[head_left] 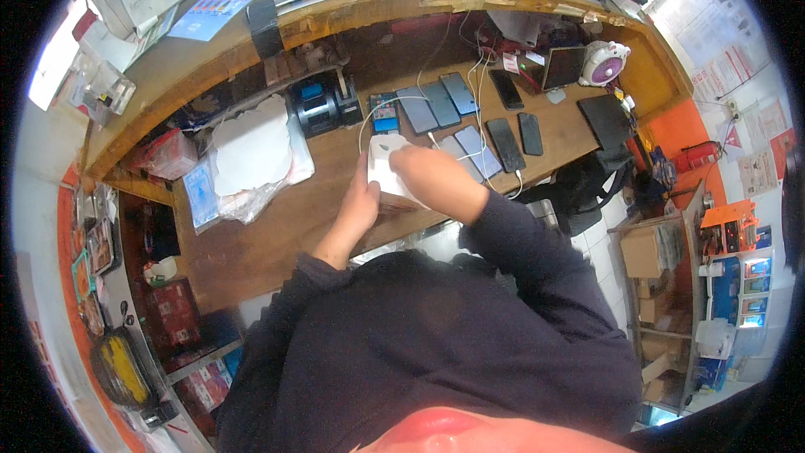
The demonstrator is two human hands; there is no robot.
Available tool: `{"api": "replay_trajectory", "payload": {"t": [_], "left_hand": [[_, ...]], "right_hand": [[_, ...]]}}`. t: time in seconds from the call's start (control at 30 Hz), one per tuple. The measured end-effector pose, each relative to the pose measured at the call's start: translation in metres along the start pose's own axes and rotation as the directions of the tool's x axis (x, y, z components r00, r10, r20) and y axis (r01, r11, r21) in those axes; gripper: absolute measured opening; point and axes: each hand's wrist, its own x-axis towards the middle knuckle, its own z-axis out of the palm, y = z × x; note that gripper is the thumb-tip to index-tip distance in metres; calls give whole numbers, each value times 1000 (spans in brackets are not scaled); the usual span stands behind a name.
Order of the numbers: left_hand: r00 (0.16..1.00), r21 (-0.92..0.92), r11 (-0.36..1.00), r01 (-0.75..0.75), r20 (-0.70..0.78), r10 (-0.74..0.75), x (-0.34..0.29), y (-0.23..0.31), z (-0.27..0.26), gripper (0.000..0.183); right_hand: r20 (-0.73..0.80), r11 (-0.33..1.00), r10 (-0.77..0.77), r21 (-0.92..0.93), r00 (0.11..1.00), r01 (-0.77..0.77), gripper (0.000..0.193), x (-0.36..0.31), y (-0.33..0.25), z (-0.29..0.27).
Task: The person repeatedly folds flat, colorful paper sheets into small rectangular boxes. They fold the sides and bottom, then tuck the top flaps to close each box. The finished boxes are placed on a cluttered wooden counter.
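A small white open box is held over the desk, close in front of me. My left hand grips its left side, fingers along the wall. From the right, my right hand reaches into the top with its fingers curled; the fingertips and whatever they hold are hidden by the box and hand. A pale piece with a small dark mark shows at the box's far end. Just beyond it lies a small blue-and-dark packet. A white cable curves past the box's left side.
Several phones lie on the wooden desk to the right, some with white cables. A dark cylindrical device, white sheets in plastic, a laptop-like dark slab and a white-purple fan stand around. A raised wooden ledge borders the far side.
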Motion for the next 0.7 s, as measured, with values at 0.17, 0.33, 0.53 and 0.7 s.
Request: {"api": "replay_trajectory", "payload": {"t": [0.17,0.33,0.53,0.7], "left_hand": [[978,-93,991,-95,179,110,8,-10,-5,75],[929,-144,989,44,369,13,-1,-35,-41,107],[947,-186,977,-101,283,152,27,-103,20,121],[976,-167,983,-75,191,107,25,-111,24,115]], "right_hand": [[293,984,-95,-116,951,134,31,37,49,76],[379,985,157,-131,912,-115,49,66,50,83],[406,979,124,-198,905,-45,35,48,80,147],[593,974,-69,-135,802,184,24,58,87,141]]}}
